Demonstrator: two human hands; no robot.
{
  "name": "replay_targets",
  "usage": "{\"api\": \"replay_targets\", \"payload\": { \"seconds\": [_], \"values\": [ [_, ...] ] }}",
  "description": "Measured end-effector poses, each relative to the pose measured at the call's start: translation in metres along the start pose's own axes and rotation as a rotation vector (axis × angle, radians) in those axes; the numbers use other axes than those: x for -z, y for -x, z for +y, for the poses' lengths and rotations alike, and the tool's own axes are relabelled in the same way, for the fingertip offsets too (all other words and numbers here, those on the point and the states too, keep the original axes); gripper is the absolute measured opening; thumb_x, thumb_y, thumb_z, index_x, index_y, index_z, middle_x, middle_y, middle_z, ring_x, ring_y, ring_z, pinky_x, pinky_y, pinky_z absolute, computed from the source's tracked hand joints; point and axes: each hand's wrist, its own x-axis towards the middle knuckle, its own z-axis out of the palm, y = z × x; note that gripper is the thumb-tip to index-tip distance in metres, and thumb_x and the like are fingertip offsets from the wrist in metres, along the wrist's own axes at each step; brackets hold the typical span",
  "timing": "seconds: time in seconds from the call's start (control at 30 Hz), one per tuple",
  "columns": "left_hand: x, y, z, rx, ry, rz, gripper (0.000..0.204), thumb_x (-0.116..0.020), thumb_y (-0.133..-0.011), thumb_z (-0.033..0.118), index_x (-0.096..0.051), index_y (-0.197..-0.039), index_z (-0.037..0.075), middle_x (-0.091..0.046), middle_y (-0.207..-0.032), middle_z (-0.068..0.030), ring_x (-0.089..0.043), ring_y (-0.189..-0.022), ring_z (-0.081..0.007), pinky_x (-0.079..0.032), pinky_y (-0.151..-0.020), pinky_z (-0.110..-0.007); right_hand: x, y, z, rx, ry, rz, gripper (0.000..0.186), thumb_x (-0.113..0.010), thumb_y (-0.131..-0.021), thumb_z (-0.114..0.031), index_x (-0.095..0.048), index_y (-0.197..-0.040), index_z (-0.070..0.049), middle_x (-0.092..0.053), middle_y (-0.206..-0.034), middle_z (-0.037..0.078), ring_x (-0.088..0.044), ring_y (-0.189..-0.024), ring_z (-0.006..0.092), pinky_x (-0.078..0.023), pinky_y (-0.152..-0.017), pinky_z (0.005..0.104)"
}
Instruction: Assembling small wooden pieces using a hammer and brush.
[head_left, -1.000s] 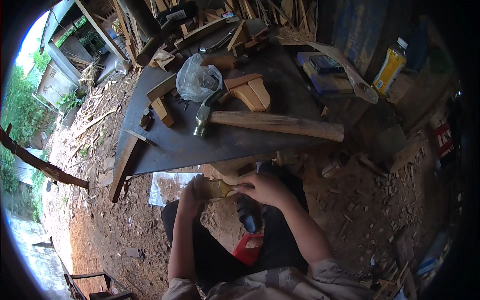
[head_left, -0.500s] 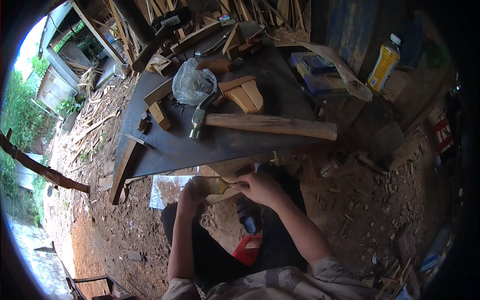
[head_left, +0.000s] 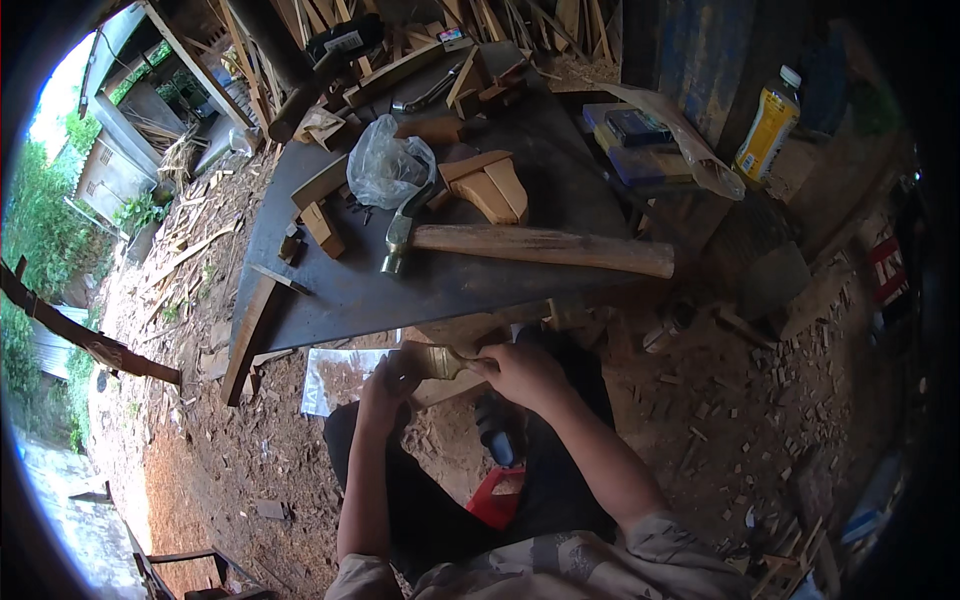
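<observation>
Between my hands, over my lap, is a flat paintbrush [head_left: 445,362] with a pale gold ferrule. My right hand [head_left: 520,372] is closed on its handle end, fingers pinched together. My left hand [head_left: 380,392] is closed around the dark bristle end, and its fingers partly cover it. Beneath the brush lies a pale wooden board [head_left: 450,390], mostly hidden by my hands. A clear plastic sheet or bag [head_left: 332,375] with a brown patch lies to the left of my left hand.
A dark table [head_left: 350,305] stands just ahead. On it lie a hammer [head_left: 540,249], a crumpled plastic bag [head_left: 388,168], a shaped wooden piece [head_left: 492,190] and wood offcuts. A yellow-labelled bottle [head_left: 768,130] stands at the right. Wood scraps litter the ground.
The paintbrush has shifted slightly and tilted between my hands, showing more of its ferrule. Both hands keep their hold. The table's things stay in place.
</observation>
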Motion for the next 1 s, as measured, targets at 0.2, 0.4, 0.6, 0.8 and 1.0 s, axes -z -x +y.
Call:
{"api": "replay_targets", "payload": {
  "seconds": [0.2,0.4,0.6,0.8,1.0],
  "values": [
    [-0.003,-0.001,0.01,0.181,0.598,0.1,0.053,-0.039,-0.113,0.039,-0.059,-0.137,-0.004,-0.068,-0.131,-0.0132,-0.062,-0.122,-0.0211,-0.047,-0.105,-0.035,0.003,-0.001,0.0,-0.022,0.127,0.117,0.03,-0.064,-0.099,-0.036,-0.073,-0.102,-0.008,-0.071,-0.083,0.018,-0.071,-0.08,0.0384,-0.055,-0.072,0.0485],
    [-0.005,-0.005,0.007,0.162,0.351,0.25,0.05,-0.042,-0.113,0.036,-0.061,-0.137,-0.003,-0.067,-0.13,-0.0116,-0.062,-0.116,-0.0185,-0.045,-0.103,-0.034,0.011,0.001,-0.002,0.021,-0.036,-0.006,0.036,-0.065,-0.098,-0.042,-0.076,-0.104,-0.008,-0.075,-0.09,0.017,-0.073,-0.084,0.036,-0.056,-0.076,0.0435],
    [-0.009,-0.001,0.014,0.167,0.426,0.197,0.051,-0.044,-0.112,0.035,-0.061,-0.137,-0.006,-0.067,-0.126,-0.0125,-0.061,-0.115,-0.0179,-0.044,-0.104,-0.032,0.007,0.001,-0.002,0.152,-0.067,0.029,0.034,-0.069,-0.095,-0.044,-0.078,-0.103,-0.013,-0.074,-0.08,0.015,-0.074,-0.078,0.0335,-0.058,-0.073,0.0446],
    [-0.013,-0.004,0.007,0.152,0.386,0.222,0.042,-0.047,-0.112,0.035,-0.067,-0.122,0.0,-0.071,-0.108,-0.0034,-0.065,-0.101,-0.0119,-0.05,-0.093,-0.029,0.011,0.002,-0.004,0.062,-0.004,-0.057,0.04,-0.066,-0.097,-0.047,-0.077,-0.108,-0.01,-0.076,-0.093,0.015,-0.074,-0.086,0.0341,-0.057,-0.078,0.0417],
    [-0.016,-0.008,0.0,0.143,0.362,0.129,0.043,-0.045,-0.112,0.035,-0.064,-0.124,-0.001,-0.069,-0.102,-0.0006,-0.063,-0.092,-0.0109,-0.05,-0.085,-0.028,0.013,0.003,-0.008,0.053,0.065,-0.011,0.04,-0.066,-0.097,-0.047,-0.075,-0.101,-0.008,-0.073,-0.086,0.016,-0.073,-0.082,0.0346,-0.056,-0.074,0.044]
  ]
}}
